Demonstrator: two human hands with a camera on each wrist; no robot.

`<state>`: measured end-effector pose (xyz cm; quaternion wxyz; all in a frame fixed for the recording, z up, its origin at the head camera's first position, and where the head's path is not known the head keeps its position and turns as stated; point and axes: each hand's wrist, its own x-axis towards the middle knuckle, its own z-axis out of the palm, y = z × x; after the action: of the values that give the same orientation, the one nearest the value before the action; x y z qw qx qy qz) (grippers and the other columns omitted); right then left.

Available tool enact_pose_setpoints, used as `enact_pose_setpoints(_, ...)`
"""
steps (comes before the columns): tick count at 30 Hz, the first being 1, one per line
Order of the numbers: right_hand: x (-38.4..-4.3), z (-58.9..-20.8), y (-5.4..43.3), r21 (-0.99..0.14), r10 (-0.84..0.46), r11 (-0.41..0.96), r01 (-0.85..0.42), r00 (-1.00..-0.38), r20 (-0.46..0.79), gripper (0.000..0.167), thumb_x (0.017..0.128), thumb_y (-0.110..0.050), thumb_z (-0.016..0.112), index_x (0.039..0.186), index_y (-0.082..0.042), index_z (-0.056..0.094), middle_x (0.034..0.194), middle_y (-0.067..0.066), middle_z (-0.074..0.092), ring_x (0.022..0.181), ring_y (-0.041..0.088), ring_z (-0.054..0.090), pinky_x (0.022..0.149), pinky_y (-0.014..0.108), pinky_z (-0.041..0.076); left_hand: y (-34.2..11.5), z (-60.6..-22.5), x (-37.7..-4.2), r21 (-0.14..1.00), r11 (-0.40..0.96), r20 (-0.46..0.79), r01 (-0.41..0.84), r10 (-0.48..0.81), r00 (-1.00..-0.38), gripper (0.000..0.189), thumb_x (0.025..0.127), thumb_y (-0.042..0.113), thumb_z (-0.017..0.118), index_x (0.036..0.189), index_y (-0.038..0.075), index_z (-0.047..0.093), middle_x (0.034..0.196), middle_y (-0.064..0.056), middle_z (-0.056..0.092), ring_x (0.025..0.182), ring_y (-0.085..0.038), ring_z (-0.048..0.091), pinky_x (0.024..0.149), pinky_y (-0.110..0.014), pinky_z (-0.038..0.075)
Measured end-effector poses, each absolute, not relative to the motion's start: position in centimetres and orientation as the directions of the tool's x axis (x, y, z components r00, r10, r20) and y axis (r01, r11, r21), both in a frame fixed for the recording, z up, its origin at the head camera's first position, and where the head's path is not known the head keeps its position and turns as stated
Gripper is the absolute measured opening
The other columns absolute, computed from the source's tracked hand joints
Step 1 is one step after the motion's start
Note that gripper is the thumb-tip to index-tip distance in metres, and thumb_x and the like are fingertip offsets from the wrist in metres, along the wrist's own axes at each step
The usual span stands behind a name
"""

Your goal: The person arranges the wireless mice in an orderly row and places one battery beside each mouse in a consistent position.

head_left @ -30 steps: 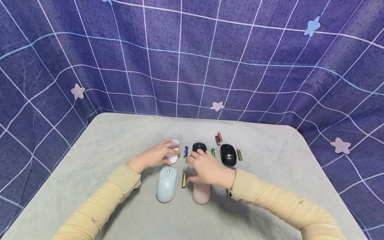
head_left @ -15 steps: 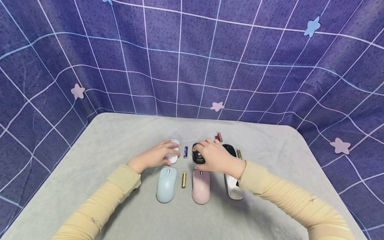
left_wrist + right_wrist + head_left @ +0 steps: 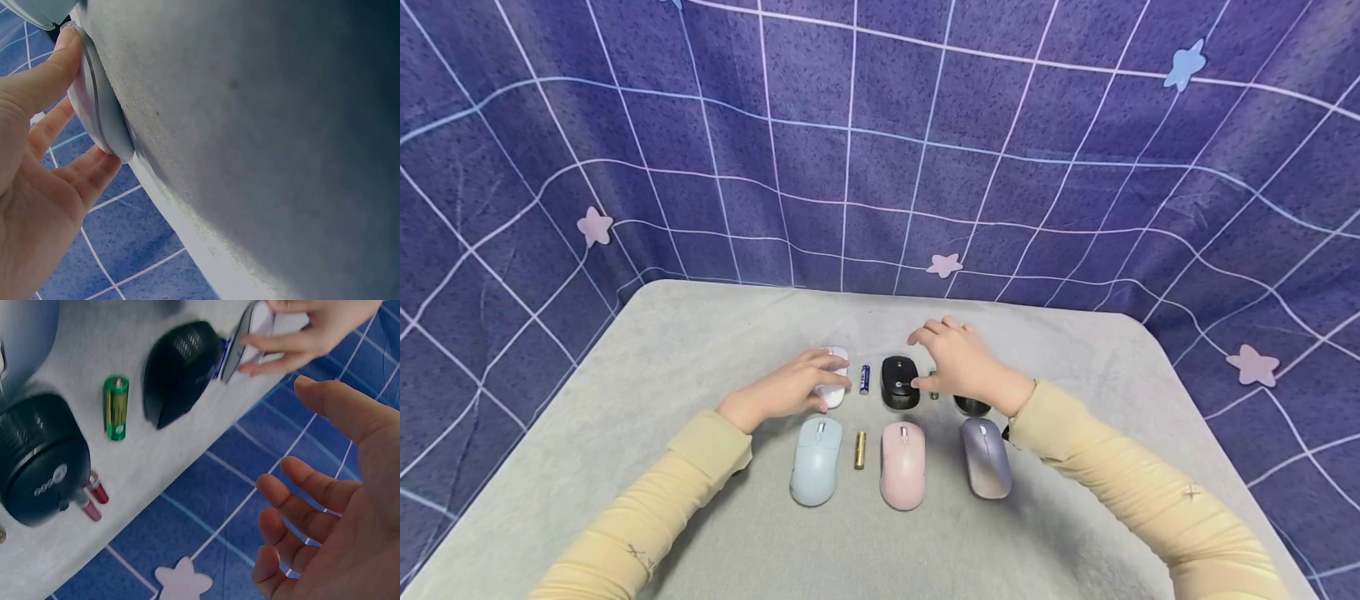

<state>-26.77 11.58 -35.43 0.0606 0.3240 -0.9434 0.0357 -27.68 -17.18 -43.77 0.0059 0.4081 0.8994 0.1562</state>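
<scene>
My left hand (image 3: 790,387) holds a white computer mouse (image 3: 832,395) on the table, thumb at one end and fingers at the other in the left wrist view. Above the back row hovers my right hand (image 3: 958,362), its fingers spread and bent a little, with nothing in it. Under its thumb side are a black mouse (image 3: 898,375) and a green battery (image 3: 117,412). A second black mouse (image 3: 44,456) is partly covered by the right hand in the head view. Two red batteries (image 3: 92,499) near it show only in the right wrist view.
Along the front lie a light blue mouse (image 3: 816,467), a gold battery (image 3: 860,450), a pink mouse (image 3: 903,468) and a grey-purple mouse (image 3: 987,460). A blue battery (image 3: 865,380) is beside the white mouse. A purple gridded curtain (image 3: 880,150) hangs behind the table (image 3: 722,321).
The right hand has gone from over the pink mouse, past the black mouse, to farther back and right. The pink and grey-purple mice are uncovered now. My left hand stays put.
</scene>
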Motion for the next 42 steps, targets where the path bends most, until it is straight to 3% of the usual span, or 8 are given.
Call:
enact_pose_setpoints(9, -28.7, -35.5, 12.9, -0.065, -0.573, 0.809, -0.585, -0.808, 0.137, 0.058, 0.068, -0.035, 0.081, 0.117, -0.012, 0.061, 0.107, 0.005, 0.062, 0.099, 0.027, 0.054, 0.076, 0.046, 0.046, -17.2, -43.9, -27.8, 0.278, 0.619, 0.117, 0.734, 0.737, -0.666, 0.048, 0.073, 0.021, 0.076, 0.119, 0.013, 0.065, 0.139, -0.015, 0.049, 0.133, -0.044, 0.033, 0.113, -0.056, 0.023)
enact_pose_setpoints(17, -30.5, -36.5, 14.0, -0.096, -0.549, 0.825, -0.557, -0.830, 0.098, 0.060, 0.065, -0.029, 0.084, 0.118, -0.011, 0.062, 0.120, 0.009, 0.060, 0.106, 0.032, 0.053, 0.079, 0.051, 0.046, -17.2, -44.0, -27.8, 0.276, 0.629, 0.105, 0.726, 0.731, -0.674, 0.048, 0.074, 0.021, 0.077, 0.119, 0.014, 0.065, 0.139, -0.014, 0.048, 0.134, -0.042, 0.032, 0.113, -0.055, 0.023)
enact_pose_setpoints(26, -31.7, -37.8, 14.9, -0.094, -0.513, 0.851, -0.517, -0.856, 0.056, 0.057, 0.067, -0.028, 0.082, 0.117, -0.010, 0.062, 0.119, 0.011, 0.060, 0.112, 0.033, 0.051, 0.082, 0.054, 0.045, -17.1, -43.8, -27.8, 0.276, 0.622, 0.110, 0.733, 0.737, -0.667, 0.047, 0.073, 0.020, 0.077, 0.118, 0.013, 0.066, 0.138, -0.016, 0.049, 0.133, -0.044, 0.034, 0.113, -0.055, 0.023)
enact_pose_setpoints(42, -34.2, -40.2, 14.9, -0.065, -0.478, 0.877, -0.477, -0.878, -0.014, 0.055, 0.067, -0.025, 0.079, 0.117, -0.010, 0.062, 0.118, 0.010, 0.061, 0.108, 0.034, 0.051, 0.083, 0.056, 0.046, -17.2, -43.8, -27.8, 0.260, 0.616, 0.119, 0.744, 0.744, -0.658, 0.048, 0.072, 0.021, 0.077, 0.118, 0.014, 0.066, 0.138, -0.016, 0.050, 0.132, -0.043, 0.035, 0.113, -0.055, 0.024)
